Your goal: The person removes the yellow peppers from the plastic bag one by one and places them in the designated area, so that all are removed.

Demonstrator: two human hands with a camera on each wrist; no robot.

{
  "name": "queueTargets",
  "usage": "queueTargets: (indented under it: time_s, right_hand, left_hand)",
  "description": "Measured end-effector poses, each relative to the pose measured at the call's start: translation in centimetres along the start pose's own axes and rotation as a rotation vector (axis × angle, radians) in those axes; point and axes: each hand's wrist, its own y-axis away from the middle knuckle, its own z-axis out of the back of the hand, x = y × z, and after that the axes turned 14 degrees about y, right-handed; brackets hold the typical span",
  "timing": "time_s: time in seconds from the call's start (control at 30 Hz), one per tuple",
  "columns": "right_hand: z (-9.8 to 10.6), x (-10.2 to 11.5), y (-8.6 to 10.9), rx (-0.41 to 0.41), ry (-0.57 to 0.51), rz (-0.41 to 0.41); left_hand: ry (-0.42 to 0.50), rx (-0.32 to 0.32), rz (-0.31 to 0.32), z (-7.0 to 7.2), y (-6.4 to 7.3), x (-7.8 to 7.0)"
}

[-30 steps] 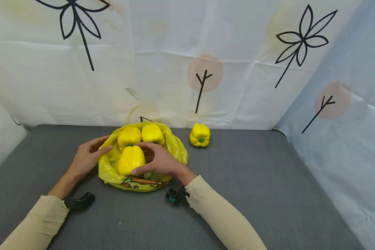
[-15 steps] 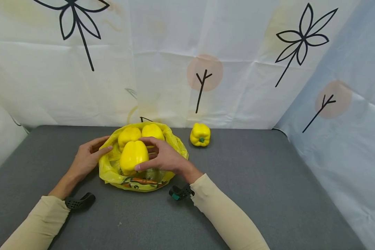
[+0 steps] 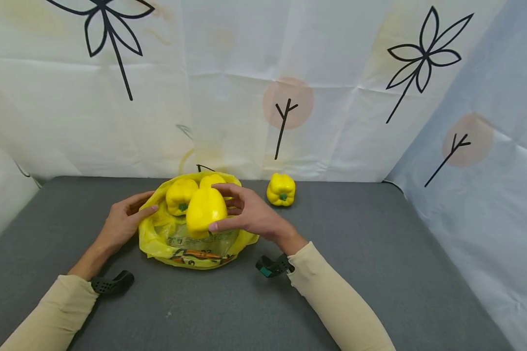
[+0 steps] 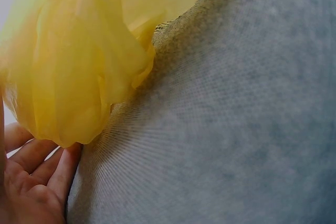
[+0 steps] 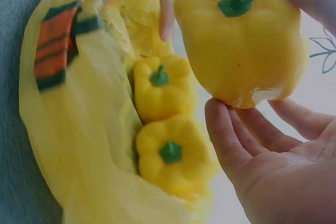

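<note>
My right hand (image 3: pixel 256 212) holds a yellow bell pepper (image 3: pixel 204 212) between thumb and fingers, raised over the yellow plastic bag (image 3: pixel 158 248). In the right wrist view the held pepper's green stem faces the camera. Inside the open bag sit two more peppers: the left pepper (image 3: pixel 180 195) and a right pepper (image 3: pixel 212 179), partly hidden behind the held one. My left hand (image 3: pixel 125 219) holds the bag's left rim, thumb over the edge and fingers along the outside. In the left wrist view its fingers (image 4: pixel 65 169) touch the bag's crumpled side.
Another yellow bell pepper (image 3: pixel 281 190) lies on the grey table (image 3: pixel 355 253), right of the bag near the back edge. A white patterned cloth (image 3: pixel 233 117) hangs behind the table, and a bluish cloth (image 3: pixel 500 204) borders it on the right.
My right hand has lifted the front pepper out of the bag's middle, up and to the right, tilting it. My left hand stays at the rim.
</note>
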Motion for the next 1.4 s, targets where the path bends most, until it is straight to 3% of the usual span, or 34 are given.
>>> queueTargets:
  time_s: [0.37,0.63,1.13,1.4]
  right_hand:
    - [4.0,0.5,3.7,-0.071,0.013,0.064]
    - [6.8,0.1,6.2,-0.163,0.036,0.03]
    - [10.6,-0.4,7.6,-0.34,0.015,-0.017]
    - [12.7,-1.8,8.6,-0.437,0.002,-0.025]
  left_hand:
    - [-0.004,0.001,0.007,-0.2,0.0,0.3]
    - [-0.012,-0.001,0.01,-0.3,-0.2,0.2]
    - [-0.004,-0.003,0.008,-0.5,-0.3,0.1]
    - [-0.008,-0.009,0.011,0.0,-0.1,0.1]
